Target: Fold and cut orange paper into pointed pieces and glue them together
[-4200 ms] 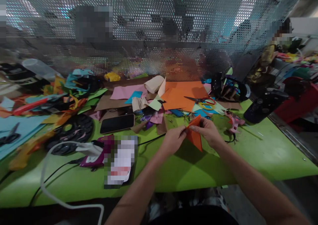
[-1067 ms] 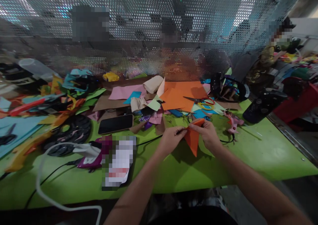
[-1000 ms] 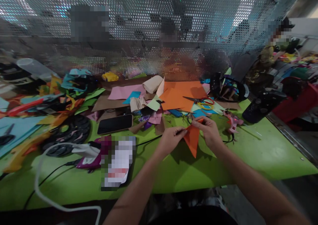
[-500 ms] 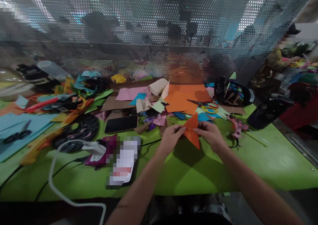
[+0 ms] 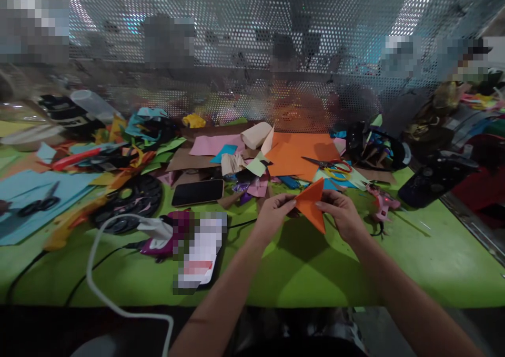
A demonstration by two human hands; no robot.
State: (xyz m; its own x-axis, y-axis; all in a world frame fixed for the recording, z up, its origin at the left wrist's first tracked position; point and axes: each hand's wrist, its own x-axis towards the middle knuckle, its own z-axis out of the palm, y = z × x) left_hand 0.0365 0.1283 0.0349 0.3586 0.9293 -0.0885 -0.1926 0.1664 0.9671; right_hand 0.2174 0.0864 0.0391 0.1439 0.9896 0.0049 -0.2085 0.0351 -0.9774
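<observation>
The person holds a piece of folded orange paper (image 5: 310, 204) on the near side of the large orange sheet (image 5: 294, 154), which serves here as the landmark. The left hand (image 5: 272, 215) pinches the piece's left corner between thumb and bent fingers. The right hand (image 5: 345, 212) grips its right side, the thumb pressed on the face toward the person and the other fingers mostly hidden behind. Neither hand is the nearer, since both touch it: the piece lies directly between the two grips. Its long axis runs crosswise to the line joining the hands, one point toward the large orange sheet, the other down toward the green table (image 5: 394, 273). The shadow on the tabletop suggests that it is held clear of the surface.

Scissors (image 5: 335, 171) with red and yellow handles overlap the sheet's right near edge. A pink glue gun (image 5: 382, 202) lies to the sheet's right and nearer the person; a black-screened smartphone (image 5: 197, 193) lies to its left, also nearer.
</observation>
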